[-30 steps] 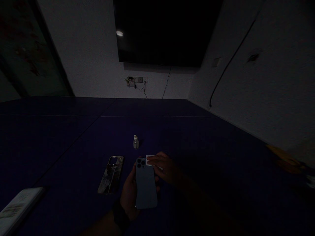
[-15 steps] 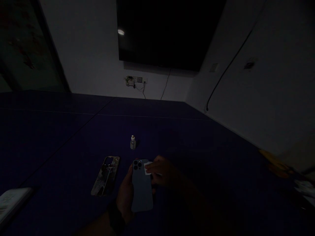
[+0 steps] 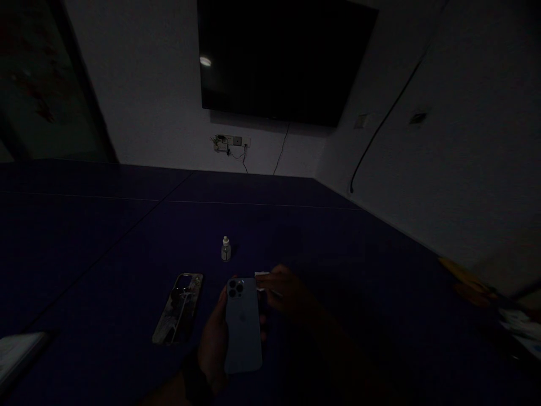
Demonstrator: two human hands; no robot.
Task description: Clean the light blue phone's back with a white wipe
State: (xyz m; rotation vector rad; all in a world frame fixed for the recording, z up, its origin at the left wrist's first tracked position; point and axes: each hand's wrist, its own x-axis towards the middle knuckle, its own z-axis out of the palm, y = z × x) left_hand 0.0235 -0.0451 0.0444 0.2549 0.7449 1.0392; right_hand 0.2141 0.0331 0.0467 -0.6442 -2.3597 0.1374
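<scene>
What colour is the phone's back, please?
The phone has a muted blue-grey back in this dim light, best seen in the head view.

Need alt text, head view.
Left hand holds a blue-grey smartphone, camera side up; right hand holds a small white wipe at the smartphone's upper right edge. On a dark blue surface, a patterned phone case lies left; a clear white-capped bottle stands beyond.

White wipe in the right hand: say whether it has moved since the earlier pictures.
Yes, rightward: judged against the white-capped bottle, the white wipe, earlier over the back of the smartphone, is now at its right edge.
</scene>
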